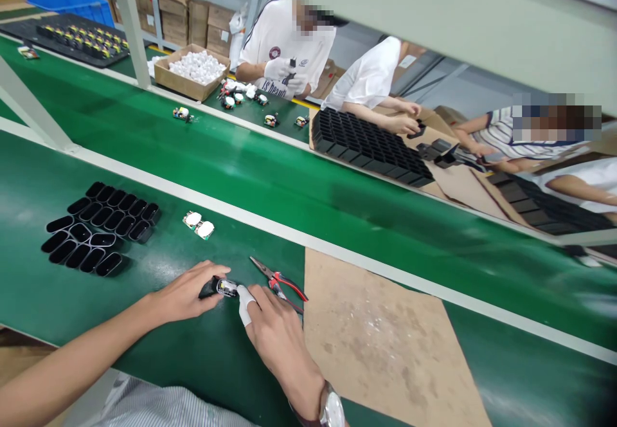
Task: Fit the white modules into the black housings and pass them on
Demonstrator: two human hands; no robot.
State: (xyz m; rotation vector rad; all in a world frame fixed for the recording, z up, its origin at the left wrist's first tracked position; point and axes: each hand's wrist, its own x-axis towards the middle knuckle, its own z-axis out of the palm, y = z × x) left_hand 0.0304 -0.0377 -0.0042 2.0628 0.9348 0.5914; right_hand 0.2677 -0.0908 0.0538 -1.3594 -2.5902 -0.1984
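My left hand [190, 290] is closed around a small black plastic housing [209, 287]. A circuit board [226, 287] with white and yellow parts shows at the housing's open end, which points to the right. My right hand [272, 317] has a white cover on one finger and a watch at the wrist. Its fingertips press at the end of the board; the exact grip is partly hidden. Just beyond it lie needle-nose pliers [274, 278] with red and black handles. Two joined circuit boards with white discs [199, 225] rest farther back on the green bench.
Several black empty housings [113, 218] stand grouped at left. A cardboard sheet [380, 337] covers the bench at right. Beyond a pale rail [231, 205] runs a green conveyor [270, 163] carrying a circuit board [182, 114]. Co-workers [289, 47] work across it.
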